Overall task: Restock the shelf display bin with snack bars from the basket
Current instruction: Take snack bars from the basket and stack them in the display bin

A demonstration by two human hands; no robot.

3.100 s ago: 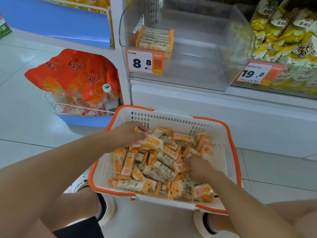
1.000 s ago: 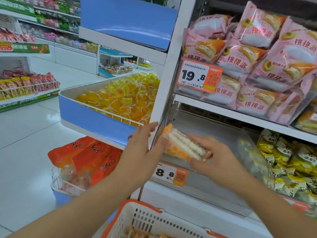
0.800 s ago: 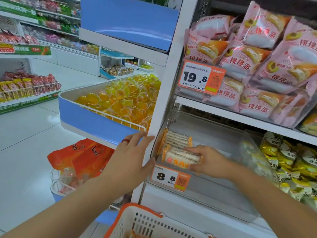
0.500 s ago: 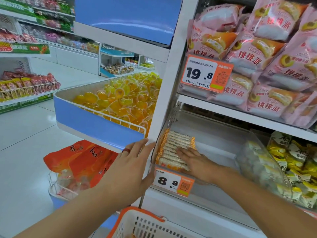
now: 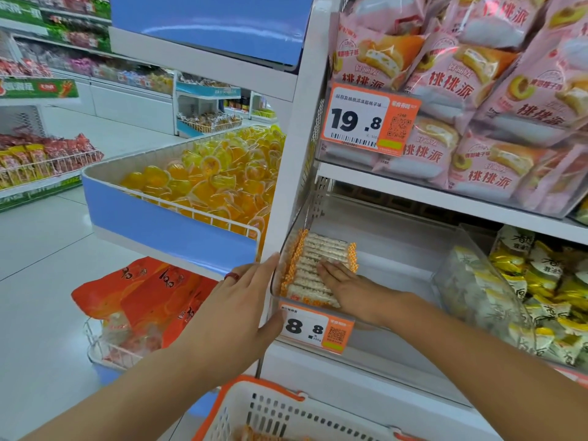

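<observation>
Though only the top rim of the white and orange basket point(image 5: 280, 409) shows at the bottom edge, with its contents almost wholly cut off, the clear display bin point(image 5: 397, 265) on the lower shelf is seen well. A row of snack bars point(image 5: 315, 265) in pale wrappers with orange crimped ends lies packed against the bin's left wall, and their print is too small to read. The right hand point(image 5: 346, 286) rests inside the bin with straight fingers flat on the bars, gripping nothing. The left hand point(image 5: 235, 310), wearing a red ring, lies open with its fingers spread against the outside of the bin's left front corner. An orange price tag point(image 5: 315, 329) on the bin front reads 8.8 beside a QR code; its small Chinese line is illegible. On the shelf above, a larger tag point(image 5: 369, 120) reads 19.8, and the pink cake packets point(image 5: 477, 100) behind it carry red Chinese characters. Yellow packets point(image 5: 541, 291) at right are partly blurred through the bin's clear wall. Left of the post, a blue tray holds orange jelly cups point(image 5: 210, 179).
</observation>
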